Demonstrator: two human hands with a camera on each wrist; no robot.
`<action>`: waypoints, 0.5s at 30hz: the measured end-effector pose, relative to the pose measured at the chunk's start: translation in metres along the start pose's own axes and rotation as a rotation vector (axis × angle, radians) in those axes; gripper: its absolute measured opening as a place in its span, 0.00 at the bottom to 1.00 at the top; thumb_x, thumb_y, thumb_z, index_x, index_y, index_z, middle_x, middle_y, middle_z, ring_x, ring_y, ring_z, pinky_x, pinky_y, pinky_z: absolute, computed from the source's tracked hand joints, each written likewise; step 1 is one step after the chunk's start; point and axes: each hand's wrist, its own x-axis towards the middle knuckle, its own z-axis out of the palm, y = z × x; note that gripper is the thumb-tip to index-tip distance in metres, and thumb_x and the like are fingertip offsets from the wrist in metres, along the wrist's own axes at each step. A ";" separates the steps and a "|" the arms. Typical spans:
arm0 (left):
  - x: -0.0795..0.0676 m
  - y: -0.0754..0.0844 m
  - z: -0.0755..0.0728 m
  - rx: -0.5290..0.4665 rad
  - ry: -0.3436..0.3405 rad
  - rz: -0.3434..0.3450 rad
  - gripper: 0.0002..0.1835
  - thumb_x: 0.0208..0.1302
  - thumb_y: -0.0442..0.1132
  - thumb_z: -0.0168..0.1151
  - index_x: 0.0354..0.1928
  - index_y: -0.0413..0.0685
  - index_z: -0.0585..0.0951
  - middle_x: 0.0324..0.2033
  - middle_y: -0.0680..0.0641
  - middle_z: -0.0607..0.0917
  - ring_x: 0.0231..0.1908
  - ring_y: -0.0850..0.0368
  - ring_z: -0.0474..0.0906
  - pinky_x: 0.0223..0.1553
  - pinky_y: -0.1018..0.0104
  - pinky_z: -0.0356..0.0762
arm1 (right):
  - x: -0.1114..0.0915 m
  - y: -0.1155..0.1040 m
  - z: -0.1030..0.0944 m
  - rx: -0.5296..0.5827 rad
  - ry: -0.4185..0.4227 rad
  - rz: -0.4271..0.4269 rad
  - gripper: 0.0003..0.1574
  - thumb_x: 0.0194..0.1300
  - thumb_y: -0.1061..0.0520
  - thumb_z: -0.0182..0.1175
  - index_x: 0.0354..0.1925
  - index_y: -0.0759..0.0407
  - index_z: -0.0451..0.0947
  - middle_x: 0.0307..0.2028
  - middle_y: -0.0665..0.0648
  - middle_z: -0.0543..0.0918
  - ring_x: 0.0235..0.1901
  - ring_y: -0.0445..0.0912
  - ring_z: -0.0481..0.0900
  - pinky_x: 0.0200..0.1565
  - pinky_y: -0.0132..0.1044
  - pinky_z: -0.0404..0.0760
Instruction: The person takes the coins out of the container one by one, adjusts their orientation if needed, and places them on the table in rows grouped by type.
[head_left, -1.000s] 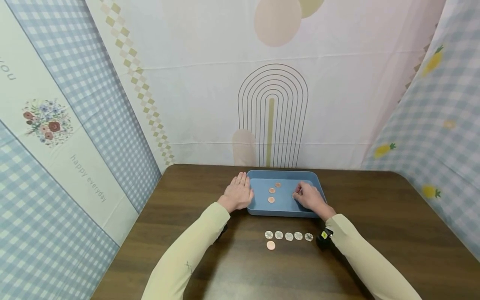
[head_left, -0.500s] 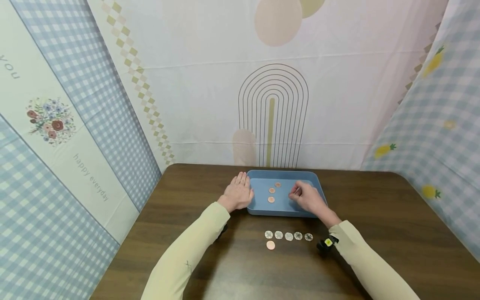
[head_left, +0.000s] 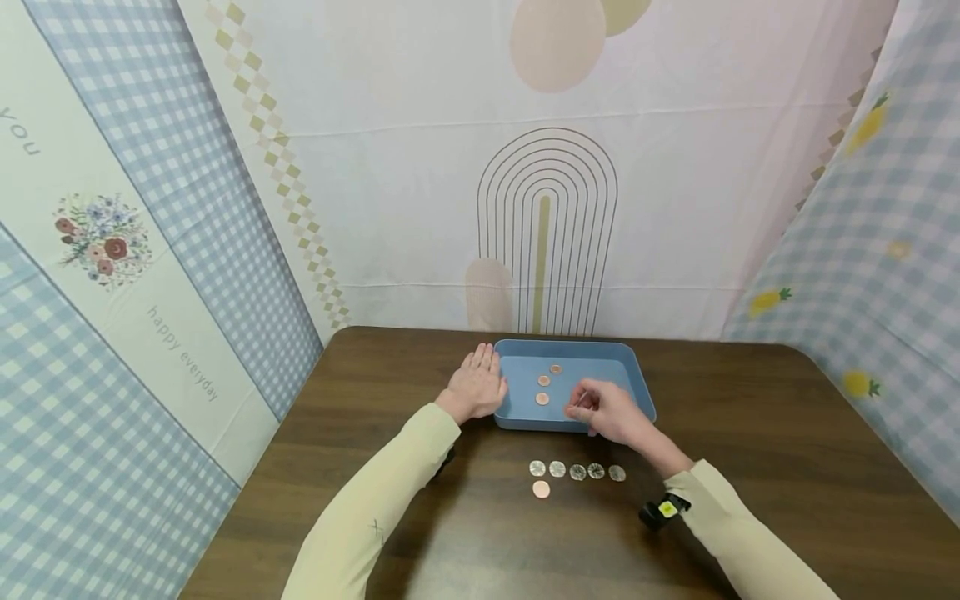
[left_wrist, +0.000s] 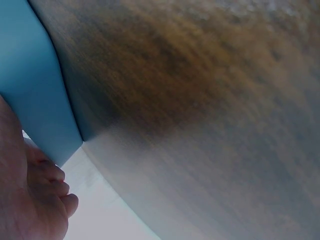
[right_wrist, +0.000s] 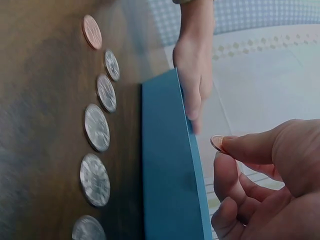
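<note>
We pinch one small copper coin (right_wrist: 217,143) in our right hand (head_left: 609,410), up over the blue tray (head_left: 536,424). Our left hand (head_left: 476,382) has straight fingers and rests on the tray's left side, which should help stop it sliding. Part of the coin sticks out, so we should squeeze firmly, clear the rim, and not bump the row of silver coins (head_left: 577,472) on the table (head_left: 450,533).

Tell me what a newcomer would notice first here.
The blue tray stands out on the table, three copper coins in it. Over it, the right hand pinches another copper coin. Nearer, on the table, five silver coins form a row, with a lone copper coin nearer still, at its left end.
</note>
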 end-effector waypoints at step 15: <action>-0.012 -0.002 -0.004 0.010 -0.001 0.027 0.34 0.76 0.51 0.28 0.76 0.36 0.52 0.77 0.38 0.50 0.78 0.45 0.44 0.78 0.55 0.46 | -0.032 -0.014 0.030 -0.014 -0.202 -0.090 0.09 0.62 0.58 0.67 0.29 0.56 0.75 0.22 0.56 0.82 0.15 0.38 0.74 0.18 0.32 0.76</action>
